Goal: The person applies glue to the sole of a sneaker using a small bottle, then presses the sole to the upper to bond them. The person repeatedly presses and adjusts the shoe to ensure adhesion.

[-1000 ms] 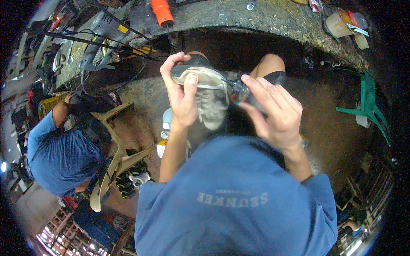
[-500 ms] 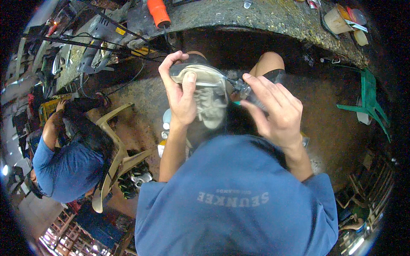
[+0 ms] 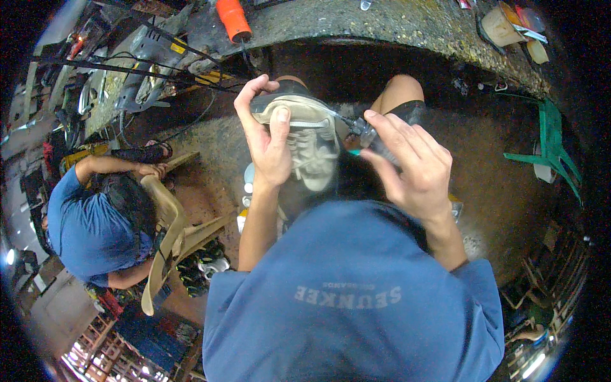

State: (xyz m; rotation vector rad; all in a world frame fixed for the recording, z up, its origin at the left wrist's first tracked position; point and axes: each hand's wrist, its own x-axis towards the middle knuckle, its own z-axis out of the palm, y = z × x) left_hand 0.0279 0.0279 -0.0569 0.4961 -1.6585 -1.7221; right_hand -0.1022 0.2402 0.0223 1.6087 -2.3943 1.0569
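My left hand (image 3: 270, 149) grips a pale sneaker (image 3: 313, 159) with laces, its thumb pressed on the beige edge and its fingers curled behind. The shoe is tilted, toe pointing toward me. My right hand (image 3: 414, 162) is closed, in a pinch, on a small clear bottle-like tool (image 3: 365, 132) with a thin dark tip. That tip reaches the right end of the shoe's edge; whether it touches is too blurred to tell. A bit of teal shows beside my right thumb. Both hands are above my lap, between my knees.
Ahead runs a rough stone-like counter (image 3: 356, 28) with an orange cylinder (image 3: 233, 20) and a stained tub (image 3: 501, 28). Power tools and cables (image 3: 143, 70) crowd its left. A green stool (image 3: 550, 140) stands right. At left, a co-worker (image 3: 102, 223) sits by a beige plastic chair (image 3: 168, 219).
The co-worker has shifted, and one of their hands now rests on the beige chair, which has moved slightly. My hands and the sneaker have hardly moved.
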